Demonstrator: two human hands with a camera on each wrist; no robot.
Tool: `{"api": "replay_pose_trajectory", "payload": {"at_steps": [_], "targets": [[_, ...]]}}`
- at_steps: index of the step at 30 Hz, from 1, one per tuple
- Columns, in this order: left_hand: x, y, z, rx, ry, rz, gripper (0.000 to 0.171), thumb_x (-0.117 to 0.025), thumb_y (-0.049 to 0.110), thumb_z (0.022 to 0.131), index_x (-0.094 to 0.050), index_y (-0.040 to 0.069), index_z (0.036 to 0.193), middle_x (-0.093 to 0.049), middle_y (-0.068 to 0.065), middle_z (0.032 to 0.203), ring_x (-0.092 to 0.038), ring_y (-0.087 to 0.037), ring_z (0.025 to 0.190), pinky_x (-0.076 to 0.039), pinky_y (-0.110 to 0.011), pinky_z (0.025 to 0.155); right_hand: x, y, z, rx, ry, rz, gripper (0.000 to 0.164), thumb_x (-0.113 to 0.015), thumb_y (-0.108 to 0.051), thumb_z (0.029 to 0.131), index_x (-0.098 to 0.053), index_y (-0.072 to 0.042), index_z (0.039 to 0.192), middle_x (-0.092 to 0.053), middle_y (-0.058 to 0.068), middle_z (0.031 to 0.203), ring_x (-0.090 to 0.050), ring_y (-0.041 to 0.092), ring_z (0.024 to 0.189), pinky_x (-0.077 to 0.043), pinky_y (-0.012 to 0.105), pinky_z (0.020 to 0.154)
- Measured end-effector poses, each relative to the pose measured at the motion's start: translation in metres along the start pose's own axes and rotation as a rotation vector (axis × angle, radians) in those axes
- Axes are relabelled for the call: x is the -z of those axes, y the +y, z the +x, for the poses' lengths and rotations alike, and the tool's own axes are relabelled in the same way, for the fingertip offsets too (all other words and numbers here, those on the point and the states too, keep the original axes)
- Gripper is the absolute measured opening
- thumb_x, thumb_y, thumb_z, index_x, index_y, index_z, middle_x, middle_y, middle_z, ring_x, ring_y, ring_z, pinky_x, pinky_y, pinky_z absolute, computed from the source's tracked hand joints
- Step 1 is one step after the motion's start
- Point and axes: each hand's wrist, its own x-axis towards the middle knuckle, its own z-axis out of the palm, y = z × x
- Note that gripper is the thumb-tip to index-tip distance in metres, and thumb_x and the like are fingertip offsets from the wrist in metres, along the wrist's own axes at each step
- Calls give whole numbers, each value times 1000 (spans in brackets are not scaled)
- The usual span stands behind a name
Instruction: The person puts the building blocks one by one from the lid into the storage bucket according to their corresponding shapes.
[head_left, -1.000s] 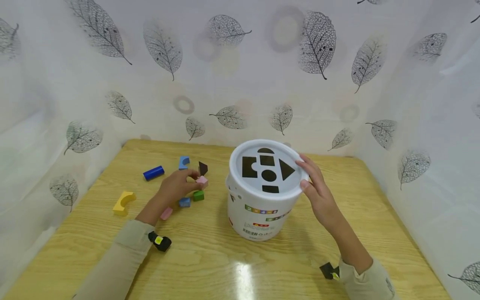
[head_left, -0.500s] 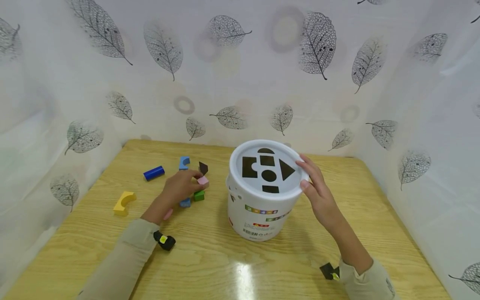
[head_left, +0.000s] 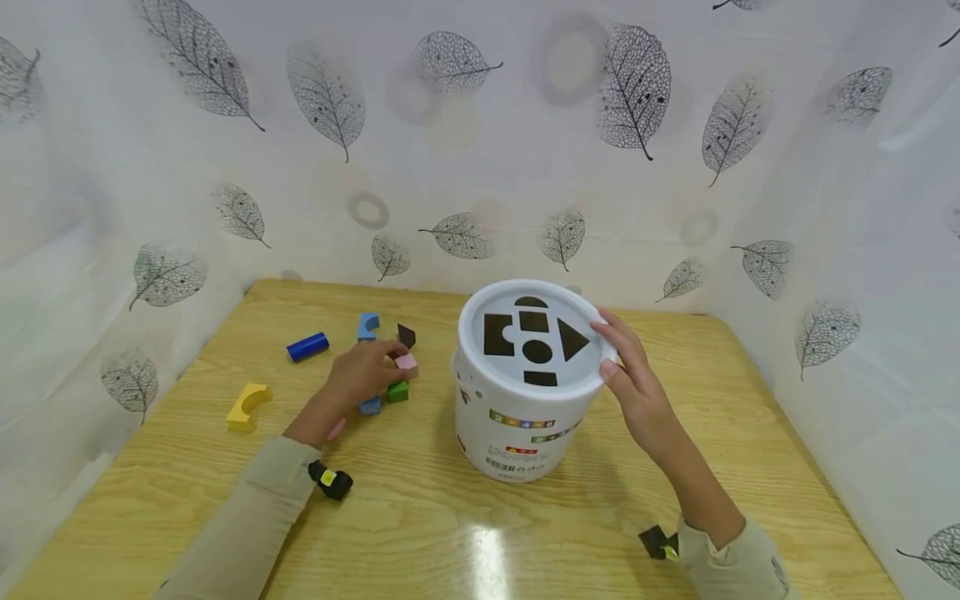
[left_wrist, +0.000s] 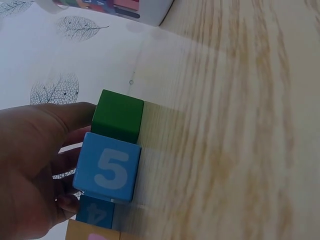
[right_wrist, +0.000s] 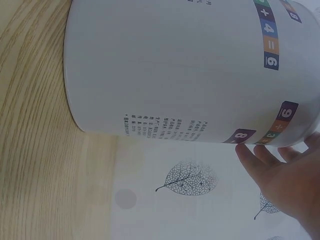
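Observation:
In the head view my left hand (head_left: 360,372) pinches a small pink block (head_left: 407,364) between thumb and fingers. Just below it lie a green block (head_left: 398,392) and a blue block (head_left: 371,406). A dark angular block (head_left: 406,335) stands right behind the fingertips. In the left wrist view a blue cube marked 5 (left_wrist: 110,167) and the green block (left_wrist: 117,115) hide the held pink one. My right hand (head_left: 637,387) rests on the rim of a white bucket (head_left: 517,442) whose lid has shaped holes; its fingertips touch the bucket's side in the right wrist view.
Toward the left lie a dark blue cylinder (head_left: 307,347), a light blue arch block (head_left: 366,325) and a yellow arch block (head_left: 243,408). Another pink block (head_left: 336,429) is partly covered by my left wrist. Leaf-patterned cloth (head_left: 465,167) encloses the wooden table (head_left: 420,517).
My left hand has shifted slightly to the right with the pink block, and its wrist now covers more of the other pink block. The right hand and the bucket stay put.

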Motion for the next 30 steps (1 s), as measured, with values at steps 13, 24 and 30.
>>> {"api": "replay_pose_trajectory", "payload": {"at_steps": [13, 24, 30], "targets": [[17, 9, -7, -51, 37, -98, 54, -66, 54, 93, -62, 21, 136, -65, -3, 129, -59, -25, 97, -49, -39, 74, 0, 0, 0, 2, 0, 2, 47, -38, -12, 107, -40, -17, 154, -18, -1, 167, -19, 24, 153, -39, 14, 106], [48, 41, -14, -131, 72, -167, 57, -65, 60, 91, -61, 24, 135, -62, 1, 124, -54, -23, 90, -47, -35, 66, 0, -1, 0, -11, -6, -6, 47, -39, -13, 107, -40, -15, 154, -17, -3, 167, -18, 27, 153, -39, 14, 105], [74, 63, -19, -193, 110, -197, 55, -65, 58, 92, -61, 23, 134, -61, 2, 121, -51, -23, 89, -45, -34, 58, 0, -2, 0, -11, -5, -2, 47, -38, -13, 107, -40, -15, 154, -17, -1, 167, -16, 27, 154, -38, 13, 105]]}}
